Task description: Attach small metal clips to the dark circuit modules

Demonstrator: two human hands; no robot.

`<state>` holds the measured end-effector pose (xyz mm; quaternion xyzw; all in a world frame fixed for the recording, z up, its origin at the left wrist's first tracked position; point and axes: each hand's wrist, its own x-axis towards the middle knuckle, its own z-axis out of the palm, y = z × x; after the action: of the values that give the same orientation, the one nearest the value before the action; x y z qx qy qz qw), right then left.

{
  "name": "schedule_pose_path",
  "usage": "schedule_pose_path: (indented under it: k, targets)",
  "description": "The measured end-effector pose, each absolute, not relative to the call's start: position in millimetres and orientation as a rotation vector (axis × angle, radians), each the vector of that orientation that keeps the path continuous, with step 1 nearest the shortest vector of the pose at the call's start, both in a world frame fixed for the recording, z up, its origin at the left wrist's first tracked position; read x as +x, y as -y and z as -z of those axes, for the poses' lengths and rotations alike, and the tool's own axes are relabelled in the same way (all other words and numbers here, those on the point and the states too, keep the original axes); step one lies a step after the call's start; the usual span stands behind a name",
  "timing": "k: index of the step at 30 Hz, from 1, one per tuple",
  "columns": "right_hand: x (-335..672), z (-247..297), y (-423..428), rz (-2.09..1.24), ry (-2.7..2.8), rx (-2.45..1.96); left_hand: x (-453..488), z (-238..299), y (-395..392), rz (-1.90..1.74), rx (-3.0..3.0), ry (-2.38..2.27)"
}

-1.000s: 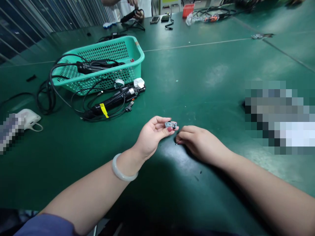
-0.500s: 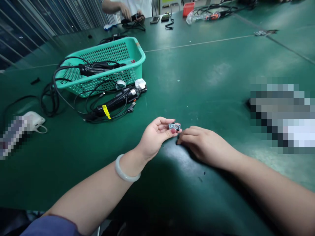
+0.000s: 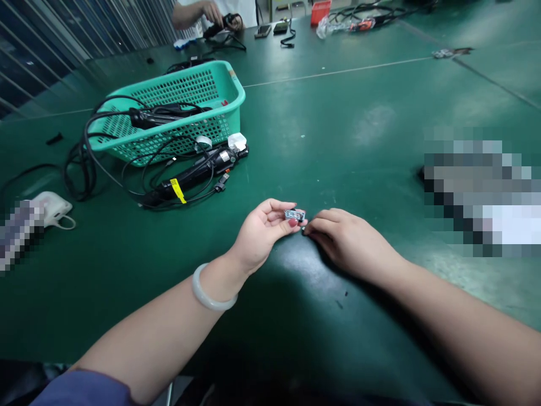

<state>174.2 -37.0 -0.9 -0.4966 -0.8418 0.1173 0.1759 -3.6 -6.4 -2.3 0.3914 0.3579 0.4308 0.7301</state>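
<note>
The left hand (image 3: 262,231) holds a small silvery part (image 3: 295,215) just above the green desk (image 3: 338,129); its grip is closed on the part between thumb and fingers. The right hand (image 3: 353,242) is positioned just beside it, fingers bent, with its grip closed on a small piece (image 3: 304,230) at the fingertips; the piece is too small to identify. A pale bracelet (image 3: 199,290) encircles the left wrist. Two dark specks (image 3: 346,294) lie on the desk nearer the wearer. Beyond the left hand, a black handheld device (image 3: 196,176) bearing a yellow tag (image 3: 178,190) lies in front of a turquoise perforated basket (image 3: 234,121), which contains a second black device (image 3: 147,117) with cables. At the far edge, a co-worker's hands (image 3: 211,12) handle a black item (image 3: 214,29). A pixelated object (image 3: 486,192) lies to the right.
</note>
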Motion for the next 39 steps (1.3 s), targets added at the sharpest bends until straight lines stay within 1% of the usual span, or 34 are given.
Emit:
schedule_pose_path:
  k: [3,8,18,27,31,34,39]
  targets:
    - [178.3,3.2,34.6,-0.369,2.335,-1.392,-3.6,1.4,7.3,-0.93,0.876,-0.799]
    - [185.2,3.6,34.2,-0.414,2.236,-1.495,-3.5,0.6,7.3,-0.921,0.863,-0.808]
    - [171.1,9.3,39.8,-0.176,2.252,-1.628,4.3,1.0,11.3,-1.003,0.884,-0.885]
    - [190.2,-3.4,34.7,-0.246,2.058,-1.685,6.9,-2.1,27.4,-0.973,0.943,-0.895]
    - [189.9,-1.9,36.9,-0.289,2.166,-1.62,6.5,-2.9,29.9,-0.978,0.921,-0.907]
    - [187.9,1.6,38.2,-0.255,2.28,-1.551,6.7,-2.9,31.1,-1.002,0.903,-0.917]
    - [184.8,3.4,38.1,-0.227,2.265,-1.576,9.4,-1.5,34.4,-1.0,0.937,-0.915]
